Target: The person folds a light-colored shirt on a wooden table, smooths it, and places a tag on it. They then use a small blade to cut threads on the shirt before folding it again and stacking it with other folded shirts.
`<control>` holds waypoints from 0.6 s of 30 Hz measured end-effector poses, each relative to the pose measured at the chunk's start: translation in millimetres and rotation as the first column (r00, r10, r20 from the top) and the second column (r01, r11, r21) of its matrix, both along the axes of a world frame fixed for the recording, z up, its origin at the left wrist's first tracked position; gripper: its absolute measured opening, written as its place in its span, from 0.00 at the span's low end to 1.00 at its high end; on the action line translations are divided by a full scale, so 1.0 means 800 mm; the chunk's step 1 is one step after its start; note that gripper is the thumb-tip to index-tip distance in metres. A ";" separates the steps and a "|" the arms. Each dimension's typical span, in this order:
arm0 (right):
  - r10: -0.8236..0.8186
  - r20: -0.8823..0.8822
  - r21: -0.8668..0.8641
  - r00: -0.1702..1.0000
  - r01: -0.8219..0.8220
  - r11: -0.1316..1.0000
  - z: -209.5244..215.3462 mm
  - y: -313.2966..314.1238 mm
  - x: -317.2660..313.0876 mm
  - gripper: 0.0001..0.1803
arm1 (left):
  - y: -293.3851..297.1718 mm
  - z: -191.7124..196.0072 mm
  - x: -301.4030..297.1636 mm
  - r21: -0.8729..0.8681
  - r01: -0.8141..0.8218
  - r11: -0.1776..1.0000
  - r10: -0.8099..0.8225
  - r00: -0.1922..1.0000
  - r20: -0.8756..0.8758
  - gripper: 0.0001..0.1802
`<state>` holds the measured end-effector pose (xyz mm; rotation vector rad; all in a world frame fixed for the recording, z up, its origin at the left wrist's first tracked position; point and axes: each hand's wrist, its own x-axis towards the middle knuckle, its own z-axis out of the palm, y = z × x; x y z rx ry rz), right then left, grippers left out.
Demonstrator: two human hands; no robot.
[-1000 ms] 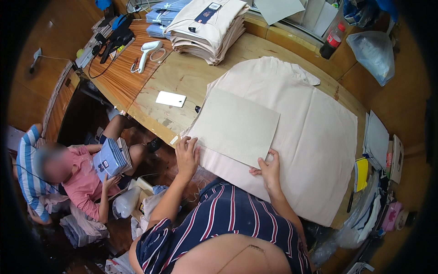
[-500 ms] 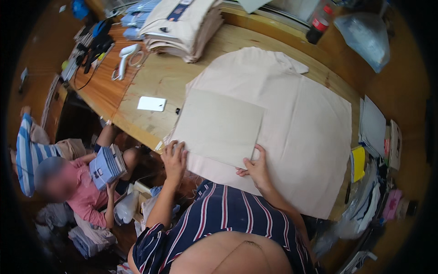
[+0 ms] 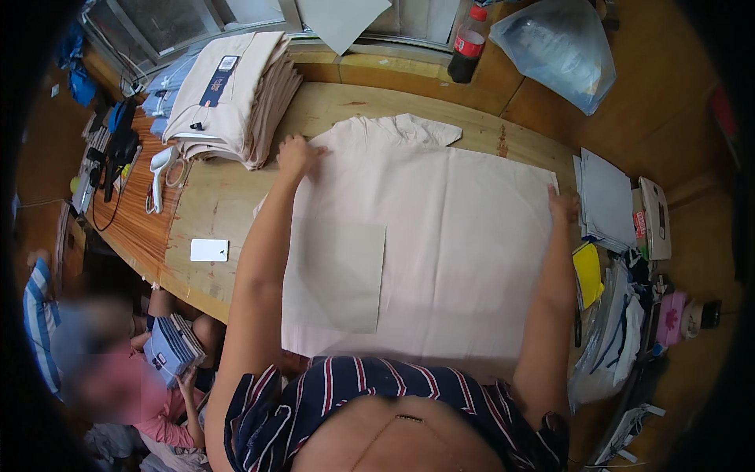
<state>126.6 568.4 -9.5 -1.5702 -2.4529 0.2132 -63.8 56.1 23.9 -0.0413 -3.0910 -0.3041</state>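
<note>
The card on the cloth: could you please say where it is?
In the head view, the card lies on the cloth, at its lower left, just right of the left arm.

Your cream garment (image 3: 480, 252) is matt, lightly creased cloth; your grey sheet (image 3: 338, 279) looks like smooth, matt card; your table (image 3: 224, 212) is stained wood, the bottle (image 3: 467, 47) glossy, clear plastic.
</note>
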 end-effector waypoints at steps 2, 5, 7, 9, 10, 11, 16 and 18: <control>0.103 0.011 -0.032 0.995 -0.103 0.994 -0.012 -0.001 -0.012 0.29 | 0.009 0.012 -0.021 -0.105 0.031 0.994 0.000 0.959 0.284 0.25; 0.258 -0.101 -0.085 0.961 -0.266 0.960 -0.051 0.076 -0.012 0.25 | 0.028 0.050 -0.038 -0.034 0.403 0.915 -0.313 0.760 0.570 0.20; 0.210 -0.562 -0.285 0.800 -0.425 0.859 -0.037 0.067 -0.006 0.22 | -0.016 0.048 -0.044 0.449 -0.158 0.880 -0.170 0.777 0.606 0.14; -0.158 -0.846 -0.464 0.510 -0.556 0.689 0.012 0.052 0.019 0.24 | -0.047 0.052 -0.022 0.841 -0.210 0.499 -0.362 0.831 0.422 0.10; -0.210 -0.895 -0.438 0.394 -0.683 0.585 0.048 0.029 0.035 0.26 | -0.074 0.045 -0.015 0.930 -0.153 0.335 -0.394 0.874 0.285 0.10; -0.141 -0.926 -0.368 0.349 -0.761 0.534 0.078 0.021 0.068 0.26 | -0.075 0.057 0.004 0.933 -0.055 0.355 -0.395 0.896 0.203 0.09; 0.141 -0.814 -0.287 0.563 -0.602 0.745 0.145 -0.021 0.238 0.15 | -0.148 0.093 0.123 0.683 0.354 0.639 -0.493 0.870 0.010 0.10; 0.275 -0.569 -0.266 0.775 -0.490 0.830 0.123 -0.027 0.306 0.12 | -0.169 0.070 0.186 0.615 0.426 0.664 -0.560 0.828 0.031 0.14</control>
